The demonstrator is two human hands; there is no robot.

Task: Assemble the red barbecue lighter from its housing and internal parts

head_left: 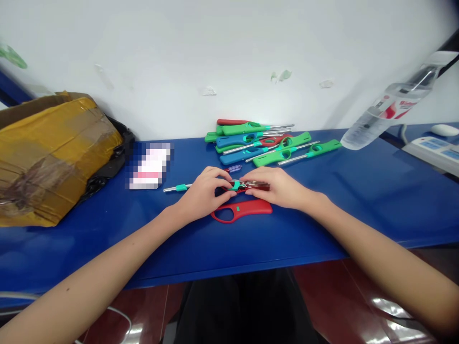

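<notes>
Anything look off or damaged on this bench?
Yes: a red plastic handle shell lies detached beside the opened red-and-teal lighter in hand. The yellow-taped cardboard box also looks crumpled, and the white wall bears ragged scraps.

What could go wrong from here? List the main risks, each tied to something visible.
Small inner parts could slip or spring loose: the opened lighter sits exposed between the left hand and right hand.

The loose red cover lies just in front of the hands, so a wrist might knock it.

The overlapping lighters behind the hands might slide if bumped.
</notes>
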